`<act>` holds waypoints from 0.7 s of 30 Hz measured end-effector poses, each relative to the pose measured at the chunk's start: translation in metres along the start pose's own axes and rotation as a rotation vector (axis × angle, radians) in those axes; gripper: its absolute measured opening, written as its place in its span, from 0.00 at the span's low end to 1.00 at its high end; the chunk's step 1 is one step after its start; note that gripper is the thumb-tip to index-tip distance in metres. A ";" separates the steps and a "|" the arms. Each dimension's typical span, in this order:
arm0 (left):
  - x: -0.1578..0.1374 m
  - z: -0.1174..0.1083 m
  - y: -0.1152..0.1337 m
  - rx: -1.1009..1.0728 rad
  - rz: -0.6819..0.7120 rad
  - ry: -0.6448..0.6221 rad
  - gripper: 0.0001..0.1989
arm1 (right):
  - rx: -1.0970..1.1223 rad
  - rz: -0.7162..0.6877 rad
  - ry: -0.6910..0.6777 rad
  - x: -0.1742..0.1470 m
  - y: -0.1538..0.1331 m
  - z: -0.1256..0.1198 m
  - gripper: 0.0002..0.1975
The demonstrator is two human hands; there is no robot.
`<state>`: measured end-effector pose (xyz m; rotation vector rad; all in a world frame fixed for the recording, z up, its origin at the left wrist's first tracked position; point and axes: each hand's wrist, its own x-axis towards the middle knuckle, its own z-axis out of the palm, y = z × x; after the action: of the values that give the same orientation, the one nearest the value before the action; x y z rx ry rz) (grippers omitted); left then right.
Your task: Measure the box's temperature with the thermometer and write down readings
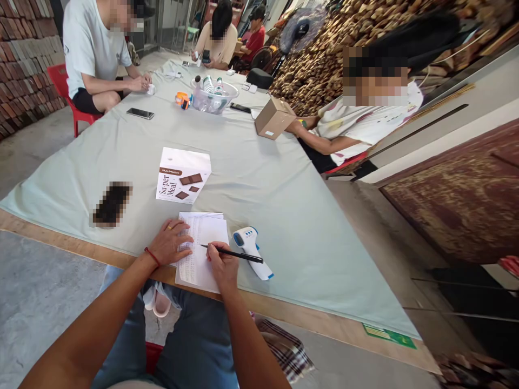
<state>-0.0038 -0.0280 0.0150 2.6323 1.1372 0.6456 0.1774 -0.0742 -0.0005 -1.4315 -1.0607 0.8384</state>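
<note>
In the head view, a sheet of paper [205,243] lies at the table's near edge, its left part covered with rows of handwriting. My left hand [173,242] rests flat on the paper's left side, fingers spread; a ring and a red cord bracelet are on it. Pinched in my right hand [223,267] is a black pen [240,254], its tip at the paper near the written rows. Just right of the paper lies a white and blue infrared thermometer [253,251]. A white box with chocolate pictures [183,175] stands behind the paper.
A pixelated dark object [111,204] lies left on the cloth-covered table [292,216]. Farther back are a phone [140,113], an orange tape dispenser [183,100], a clear basin [214,100] of bottles and a cardboard box [274,119]. Several people sit around the table.
</note>
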 end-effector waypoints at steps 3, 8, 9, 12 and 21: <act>0.000 -0.001 0.000 -0.026 0.028 -0.032 0.10 | -0.041 -0.046 0.019 0.000 -0.002 0.001 0.11; 0.000 -0.002 0.001 -0.044 0.038 -0.038 0.09 | -0.107 -0.054 0.018 -0.001 -0.001 0.002 0.09; 0.000 -0.002 0.001 -0.045 0.043 -0.037 0.09 | -0.109 -0.057 0.011 -0.001 -0.001 0.002 0.09; -0.001 -0.003 0.001 -0.039 0.051 -0.039 0.09 | -0.123 -0.068 -0.015 -0.001 -0.001 0.002 0.08; 0.000 -0.002 0.001 -0.035 0.046 -0.042 0.09 | -0.114 -0.072 -0.050 -0.001 -0.004 0.002 0.08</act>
<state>-0.0044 -0.0292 0.0174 2.6364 1.0465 0.6097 0.1747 -0.0749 0.0027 -1.4642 -1.2073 0.7752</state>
